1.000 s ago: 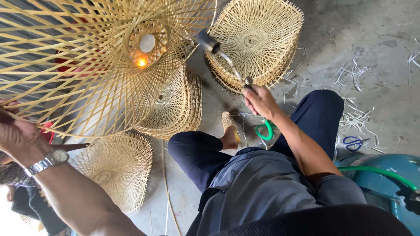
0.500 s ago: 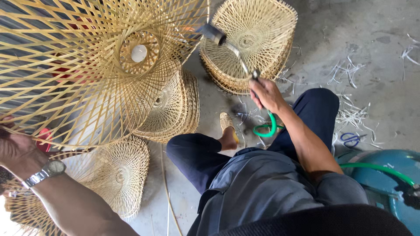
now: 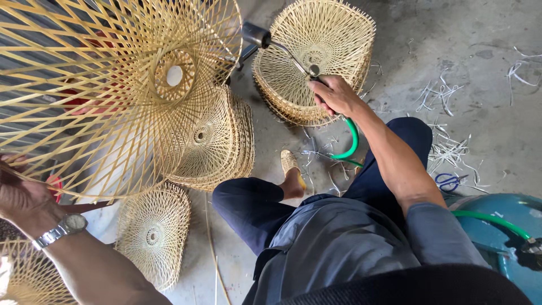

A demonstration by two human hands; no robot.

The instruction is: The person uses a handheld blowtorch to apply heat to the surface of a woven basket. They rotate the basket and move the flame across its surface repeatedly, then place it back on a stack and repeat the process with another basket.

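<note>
Bamboo everywhere: my left hand (image 3: 22,197) grips the rim of the big open-weave basket (image 3: 113,90), tilting it up so its round centre hole faces me. My right hand (image 3: 334,95) is wrapped tight around the handle of the gas torch (image 3: 282,48); its nozzle sits just beyond my knuckles, right beside the basket's far edge, with the green hose (image 3: 351,141) trailing back under my wrist to the blue gas tank (image 3: 508,220). No flame that I can see. I'd say I'm on the singeing step. Next call: nozzle close to the strips, basket turning steadily, never lingering. Finished baskets (image 3: 316,62) are stacked past my right hand.
</note>
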